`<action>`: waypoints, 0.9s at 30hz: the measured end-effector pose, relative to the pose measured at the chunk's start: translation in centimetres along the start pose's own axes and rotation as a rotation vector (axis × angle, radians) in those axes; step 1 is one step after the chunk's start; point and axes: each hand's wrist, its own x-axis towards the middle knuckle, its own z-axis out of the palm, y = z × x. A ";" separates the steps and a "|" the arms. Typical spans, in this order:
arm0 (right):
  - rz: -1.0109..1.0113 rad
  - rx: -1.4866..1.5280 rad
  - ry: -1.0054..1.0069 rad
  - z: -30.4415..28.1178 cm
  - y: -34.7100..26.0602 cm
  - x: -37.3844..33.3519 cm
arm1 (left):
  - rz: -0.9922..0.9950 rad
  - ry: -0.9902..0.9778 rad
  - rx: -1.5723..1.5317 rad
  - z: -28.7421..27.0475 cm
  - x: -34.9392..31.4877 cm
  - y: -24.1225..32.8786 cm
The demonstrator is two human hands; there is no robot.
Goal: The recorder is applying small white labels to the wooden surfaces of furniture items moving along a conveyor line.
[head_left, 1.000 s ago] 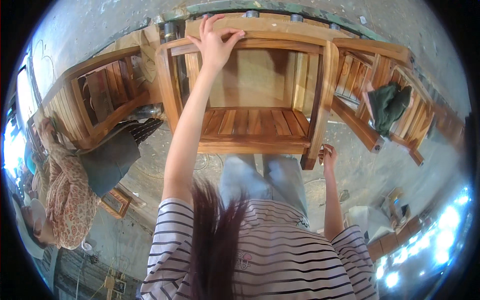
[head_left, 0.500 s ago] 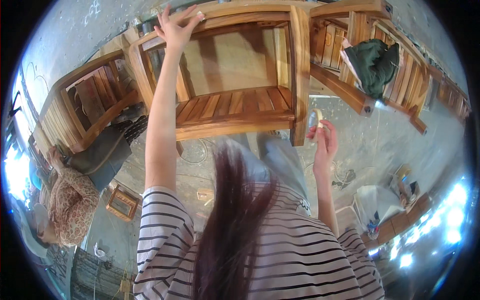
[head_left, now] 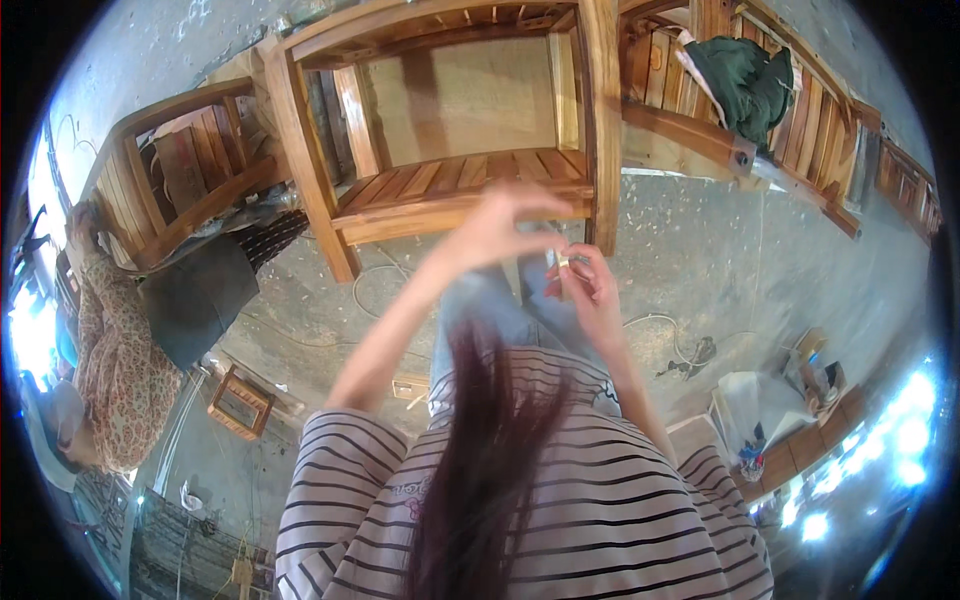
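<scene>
While another person in a floral top (head_left: pixel 115 370) stands at the far left beside a slatted wooden chair (head_left: pixel 170 190), the wearer's 2 hands meet in front of the body, over the concrete floor (head_left: pixel 700 250). Coming up from the lower left, the left hand (head_left: pixel 495 232) is blurred, with its fingers curved down toward the other hand; whether they pinch anything I cannot tell. Just to its right, touching or nearly so, the right hand (head_left: pixel 590 290) is closed around a small pale object (head_left: pixel 560 260), too small to identify, whose long axis cannot be read. That object sits between the 2 hands, at the top of the right hand's fingers, so the right hand is the nearer one. Beyond them stands a wooden frame with a slatted shelf (head_left: pixel 460 180), its upright post (head_left: pixel 603 120) directly behind the hands. Further right, a dark green cloth (head_left: pixel 745 80) lies on another slatted piece.
</scene>
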 end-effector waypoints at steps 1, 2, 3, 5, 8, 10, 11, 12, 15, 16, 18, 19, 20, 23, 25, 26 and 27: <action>0.004 -0.002 -0.006 0.5 0.8 -0.4 | -0.074 -0.013 -0.028 1.4 -2.3 0.5; -0.036 -0.002 -0.024 0.8 1.7 -0.7 | -0.145 -0.027 -0.063 2.7 -4.1 0.5; -0.075 0.000 -0.053 1.2 2.5 -1.1 | -0.153 -0.014 -0.064 3.8 -5.9 0.1; -0.054 0.003 -0.091 2.0 3.8 -2.0 | -0.228 0.218 -0.140 5.3 -8.9 -1.0; -0.014 0.001 -0.155 3.2 4.9 -3.1 | -0.223 0.333 -0.111 6.6 -12.3 -2.1; 0.008 -0.011 -0.190 4.0 5.5 -3.5 | -0.257 0.369 -0.129 7.3 -14.1 -2.0; -0.011 -0.033 -0.207 4.6 5.8 -3.6 | -0.293 0.402 -0.142 7.4 -15.1 -1.9; -0.030 -0.056 -0.223 5.1 6.0 -3.9 | -0.291 0.419 -0.145 7.6 -16.1 -2.1; 0.044 -0.068 -0.315 6.1 6.7 -4.8 | -0.271 0.498 -0.158 8.1 -18.6 -2.7; 0.045 -0.080 -0.324 6.5 7.0 -5.0 | -0.264 0.516 -0.194 8.4 -19.3 -2.7; 0.023 -0.138 -0.278 6.9 8.0 -5.7 | -0.253 0.533 -0.238 9.0 -20.4 -2.3; 0.024 -0.145 -0.280 6.8 8.6 -5.7 | -0.191 0.585 -0.207 9.7 -20.7 -2.0; 0.018 -0.172 -0.235 6.7 9.0 -5.5 | -0.130 0.636 -0.176 10.3 -20.8 -1.7; -0.012 -0.263 -0.156 6.5 10.2 -5.9 | -0.245 0.788 -0.203 12.3 -20.7 -2.5; -0.038 -0.324 -0.117 6.2 10.7 -6.0 | -0.226 0.847 -0.175 13.3 -20.1 -2.9; -0.065 -0.356 -0.074 6.1 10.9 -6.1 | -0.211 0.909 -0.143 13.7 -19.7 -2.9; -0.092 -0.386 -0.030 5.9 11.0 -6.1 | -0.211 0.908 -0.145 14.0 -19.1 -2.9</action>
